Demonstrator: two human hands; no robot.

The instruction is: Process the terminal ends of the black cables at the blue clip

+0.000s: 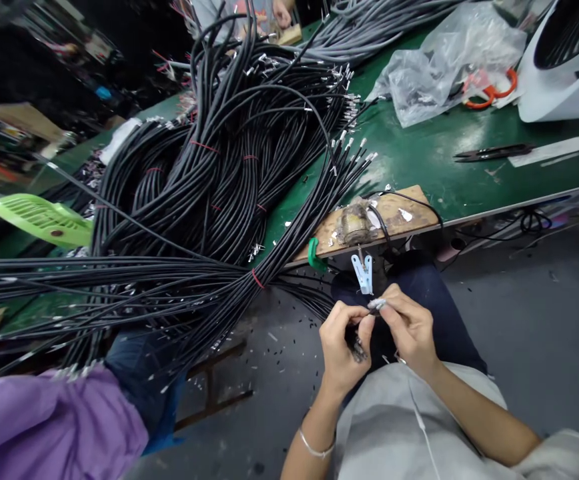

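Observation:
Above my lap, my left hand (347, 343) is closed in a pinch on a thin black cable. My right hand (412, 327) pinches the whitish stripped end (377, 304) of the same cable, and the fingertips of both hands nearly meet there. Fingers hide most of the held piece. A bundle of black cables (309, 297) runs from the left toward my left hand, passing under the table edge. Just above my fingers hangs a light blue clothespin (362, 272), attached at the edge of a wooden board (414, 208).
Coiled black cables (209, 173) with white ends cover the green table (449, 180). To the right are a plastic bag (419, 73), orange-handled scissors (489, 90), dark snips (494, 153) and a white fan (564, 93). A person in a purple top (59, 427) sits at left; another person's hand (283, 12) shows behind.

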